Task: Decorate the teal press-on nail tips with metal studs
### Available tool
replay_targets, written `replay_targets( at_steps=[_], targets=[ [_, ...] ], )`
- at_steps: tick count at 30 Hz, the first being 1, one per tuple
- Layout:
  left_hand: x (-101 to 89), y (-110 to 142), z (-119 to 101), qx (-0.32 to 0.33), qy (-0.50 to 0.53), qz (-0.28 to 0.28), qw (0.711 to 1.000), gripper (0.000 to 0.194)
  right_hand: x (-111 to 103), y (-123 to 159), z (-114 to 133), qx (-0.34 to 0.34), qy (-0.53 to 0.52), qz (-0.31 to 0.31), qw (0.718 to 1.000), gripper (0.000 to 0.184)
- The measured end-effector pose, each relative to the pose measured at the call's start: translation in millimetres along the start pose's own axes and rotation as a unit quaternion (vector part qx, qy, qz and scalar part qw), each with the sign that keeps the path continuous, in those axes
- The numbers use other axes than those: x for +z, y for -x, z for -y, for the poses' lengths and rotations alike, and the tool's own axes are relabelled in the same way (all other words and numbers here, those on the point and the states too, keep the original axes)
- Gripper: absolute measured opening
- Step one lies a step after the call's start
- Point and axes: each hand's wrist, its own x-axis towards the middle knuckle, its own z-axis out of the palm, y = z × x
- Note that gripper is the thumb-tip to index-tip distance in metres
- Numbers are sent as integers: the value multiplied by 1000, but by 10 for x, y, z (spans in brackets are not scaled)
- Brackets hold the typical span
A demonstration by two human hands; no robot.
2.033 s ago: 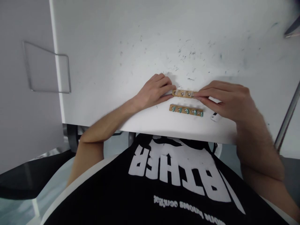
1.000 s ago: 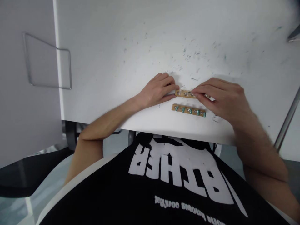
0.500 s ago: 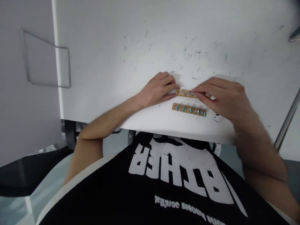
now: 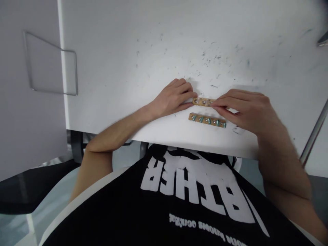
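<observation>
My left hand [image 4: 174,97] rests on the white tabletop, thumb and fingers closed on the left end of a narrow wooden strip [image 4: 200,101] with shiny round metallic pieces along it. Over the right part of the same strip, my right hand [image 4: 247,108] has its thumb and forefinger pinched together. Whatever lies between those fingertips is too small to make out, and the hand covers that end of the strip. Nearer my body lies a second wooden strip [image 4: 207,120], untouched, bearing several shiny pieces with green bits beside them.
A small white piece with dark marks [image 4: 238,130] lies below my right hand. Dark specks and scuffs dot the white table [image 4: 115,68]. A bent metal wire frame [image 4: 76,73] overlaps the left edge, and a metal rod [image 4: 314,131] stands at the right.
My right hand has shifted slightly right and toward my body along the upper strip, its fingers still pinched. My left hand keeps its place at the strip's left end.
</observation>
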Motion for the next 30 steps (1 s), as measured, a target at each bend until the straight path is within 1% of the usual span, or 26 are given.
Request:
replay_targets(
  at_steps=[3, 10, 18, 21, 25, 30],
  targets=[
    [4, 3, 5, -7, 10, 10, 1000, 37, -1, -1, -16, 7, 10, -4, 1000, 14],
    [5, 8, 3, -12, 14, 13, 1000, 38, 16, -30, -40, 6, 25, -21, 999, 8],
    [14, 11, 16, 1, 6, 2, 1000, 36, 16, -15, -67, 21, 39, -7, 999, 12],
    [13, 9, 11, -7, 4, 10, 1000, 37, 17, -25, -46, 12, 37, -15, 999, 11],
    [12, 5, 2, -3, 2, 7, 1000, 37, 26, -38, -15, -9, 24, -24, 999, 11],
    [18, 8, 4, 0, 2, 0, 1000, 36, 44, -28, -17, -15, -3, 0, 1000, 8]
  ],
)
